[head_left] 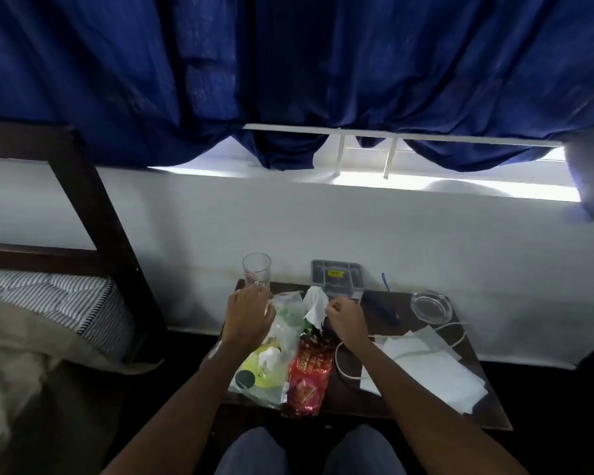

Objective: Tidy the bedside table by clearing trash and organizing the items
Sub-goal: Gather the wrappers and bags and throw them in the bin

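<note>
Just right of the glass (256, 270), the right hand (345, 317) seems to pinch the crumpled tissue (314, 305). The left hand (247, 313) covers the glass's foot, grip unclear. Lift the tissue slowly, steadying the glass.

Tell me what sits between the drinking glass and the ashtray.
In the head view, between glass and ashtray: a grey tray at the back, a crumpled tissue in front of it, then a dark blue object.
</note>
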